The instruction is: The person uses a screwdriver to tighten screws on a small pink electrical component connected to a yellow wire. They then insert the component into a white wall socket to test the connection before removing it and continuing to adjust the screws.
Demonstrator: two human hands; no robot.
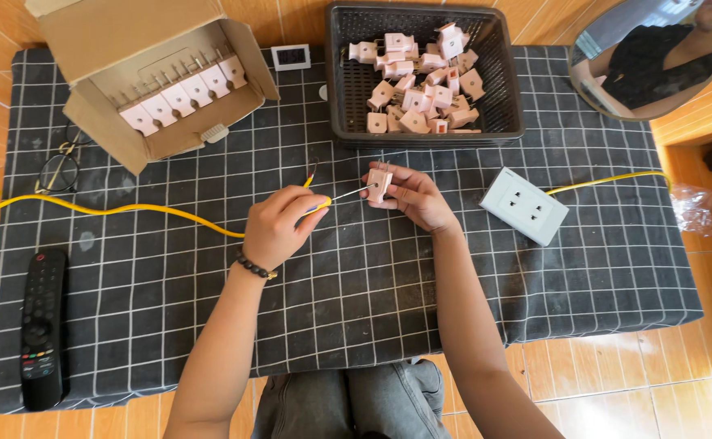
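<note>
An open cardboard box (156, 77) holding a row of pale plugs sits at upper left, a dark basket (506, 81) of loose ones at top centre. A black grid-patterned cloth (372, 276) covers a tiled floor. At centre, the left hand (278, 228) pinches a yellow-handled screwdriver (339, 197) (tip at the plug), while the right hand (417, 195) grips a pale plug (380, 184).

Matt checked cloth (535, 284); glossy plastic remote (43, 325); cardboard box (104, 49); plastic basket (341, 73).
</note>
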